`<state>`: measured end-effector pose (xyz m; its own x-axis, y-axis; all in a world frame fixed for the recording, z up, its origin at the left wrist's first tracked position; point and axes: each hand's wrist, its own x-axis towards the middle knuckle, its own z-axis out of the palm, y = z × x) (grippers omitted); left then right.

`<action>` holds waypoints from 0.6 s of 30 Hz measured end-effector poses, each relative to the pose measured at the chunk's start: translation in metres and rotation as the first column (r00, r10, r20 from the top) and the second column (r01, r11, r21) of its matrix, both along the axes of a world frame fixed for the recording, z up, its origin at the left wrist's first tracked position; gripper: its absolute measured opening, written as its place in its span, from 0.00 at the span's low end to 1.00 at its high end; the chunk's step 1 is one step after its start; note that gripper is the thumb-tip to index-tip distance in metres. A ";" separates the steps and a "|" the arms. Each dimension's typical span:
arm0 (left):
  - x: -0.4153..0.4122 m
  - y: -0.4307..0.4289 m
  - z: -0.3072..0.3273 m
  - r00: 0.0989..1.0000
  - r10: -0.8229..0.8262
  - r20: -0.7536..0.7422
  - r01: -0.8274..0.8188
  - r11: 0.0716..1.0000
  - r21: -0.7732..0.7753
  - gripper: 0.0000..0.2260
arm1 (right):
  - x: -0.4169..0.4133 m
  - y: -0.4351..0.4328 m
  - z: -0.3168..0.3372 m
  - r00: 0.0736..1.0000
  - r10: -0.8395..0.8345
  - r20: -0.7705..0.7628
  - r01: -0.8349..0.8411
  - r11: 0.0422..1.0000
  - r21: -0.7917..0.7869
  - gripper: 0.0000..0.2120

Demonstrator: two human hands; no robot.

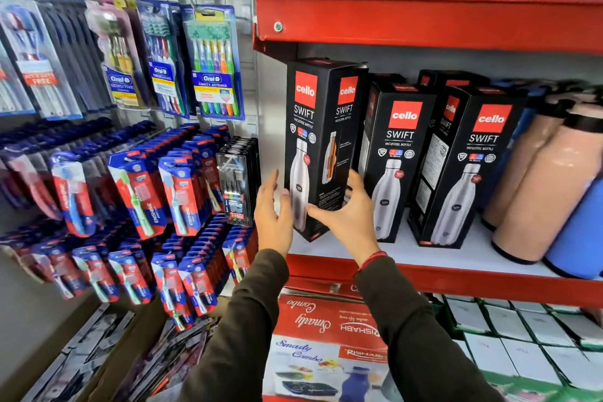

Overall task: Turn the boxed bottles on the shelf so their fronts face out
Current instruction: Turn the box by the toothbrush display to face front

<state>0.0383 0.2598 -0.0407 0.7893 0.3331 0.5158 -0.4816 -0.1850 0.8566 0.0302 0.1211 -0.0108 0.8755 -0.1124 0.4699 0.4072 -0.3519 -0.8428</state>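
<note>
While both hands flank it, the leftmost black cardboard bottle box [318,147] stands angled.
Right hand [350,215] grips its lower corner; left hand [272,209] is spread open beside it.

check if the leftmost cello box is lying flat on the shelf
No, the leftmost cello box stands upright between the left hand and right hand.

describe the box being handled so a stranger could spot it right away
On the red shelf holding black Cello Swift bottle boxes, take the leftmost box, between the left hand and right hand. Unlike its neighbours, it stands tilted at the shelf's left end, nearest the hanging toothbrush packs.
</note>
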 end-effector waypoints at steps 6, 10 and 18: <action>0.020 0.019 -0.003 0.957 -0.246 -0.153 0.242 0.969 -0.047 0.15 | 0.005 -0.004 -0.003 0.991 0.131 -0.030 -0.132 0.991 -0.002 0.45; 0.016 0.021 -0.006 0.951 -0.264 -0.163 0.260 0.964 -0.048 0.11 | 0.007 -0.007 -0.006 0.983 0.167 -0.073 -0.169 0.985 -0.027 0.48; 0.012 0.014 -0.012 0.963 -0.219 -0.156 0.212 0.975 -0.059 0.14 | 0.013 -0.009 -0.015 0.992 0.124 -0.039 -0.126 0.990 -0.061 0.35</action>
